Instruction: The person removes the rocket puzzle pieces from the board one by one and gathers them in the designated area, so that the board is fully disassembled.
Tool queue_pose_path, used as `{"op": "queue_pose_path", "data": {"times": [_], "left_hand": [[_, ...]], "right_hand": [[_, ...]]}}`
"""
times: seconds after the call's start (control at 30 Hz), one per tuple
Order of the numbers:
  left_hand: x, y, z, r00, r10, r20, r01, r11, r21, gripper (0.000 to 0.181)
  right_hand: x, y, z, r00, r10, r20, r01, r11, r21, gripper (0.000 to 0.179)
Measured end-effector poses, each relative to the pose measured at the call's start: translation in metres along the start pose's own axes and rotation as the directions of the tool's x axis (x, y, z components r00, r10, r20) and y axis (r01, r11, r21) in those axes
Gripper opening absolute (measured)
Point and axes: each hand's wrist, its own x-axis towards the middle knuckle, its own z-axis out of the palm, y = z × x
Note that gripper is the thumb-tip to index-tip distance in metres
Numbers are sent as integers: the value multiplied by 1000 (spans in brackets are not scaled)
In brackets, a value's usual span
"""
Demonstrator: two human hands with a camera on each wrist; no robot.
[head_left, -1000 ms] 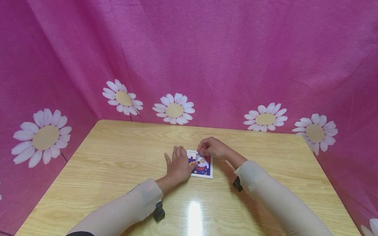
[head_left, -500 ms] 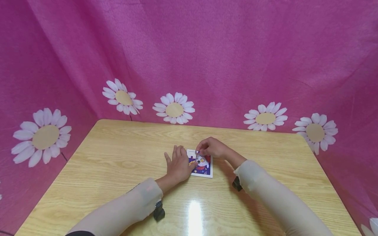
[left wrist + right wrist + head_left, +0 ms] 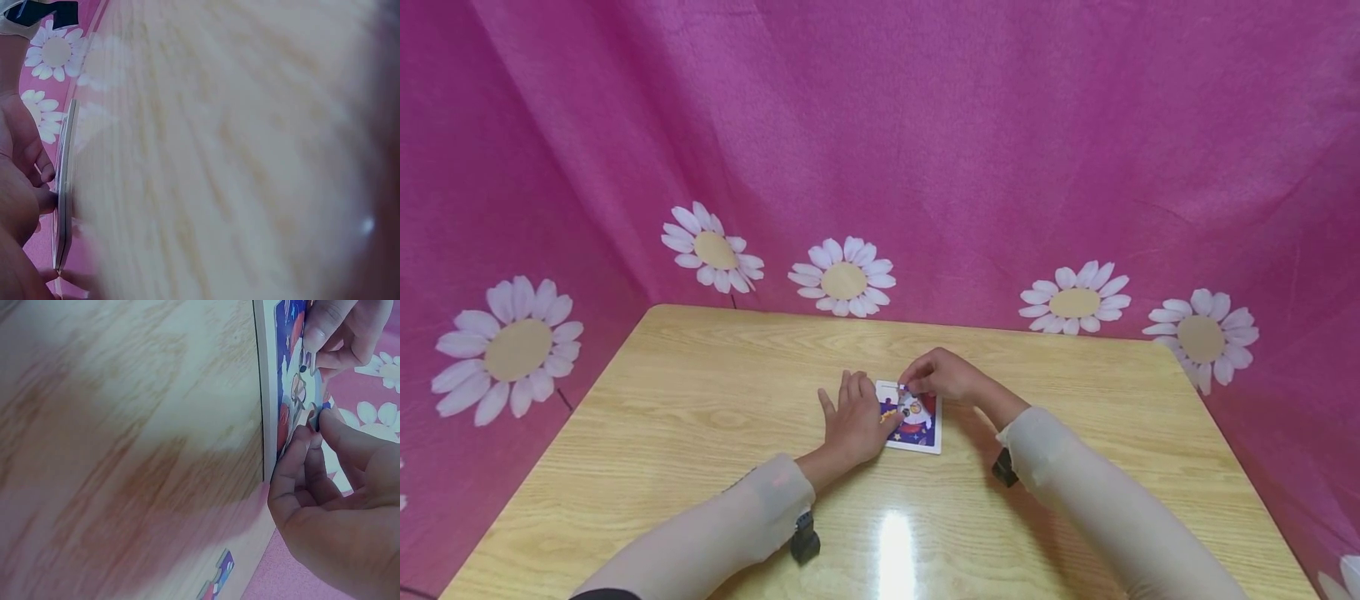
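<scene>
Head, right-wrist views: spread left hand (image 3: 853, 423) steadying white-framed purple puzzle (image 3: 917, 430); right hand (image 3: 350, 509) pinching thin printed piece (image 3: 315, 419); align before pressing.

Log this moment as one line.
left hand: thumb on jigsaw puzzle | right hand: pinches jigsaw piece | loose piece: lies on wood-grain table

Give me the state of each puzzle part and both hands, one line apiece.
Puzzle board: flat on the table, partly filled.
Held piece: pinched, not fully visible.
Loose piece: on the table, off the board.
Left hand: fingers spread, thumb on the board.
Right hand: pinching the held piece.
</scene>
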Motion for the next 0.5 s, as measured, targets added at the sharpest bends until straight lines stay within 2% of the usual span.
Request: {"op": "queue_pose_path", "data": {"times": [0.23,0.5], "left_hand": [[-1,0,0,1000,-2,0,2,1000,-5,86],[-1,1,-2,1000,1,-1,-1,1000,-3,88]], "right_hand": [[1,0,0,1000,-1,-4,1,1000,21,16],[1,2,-2,999,36,-29,-36,999,11,18]]}}
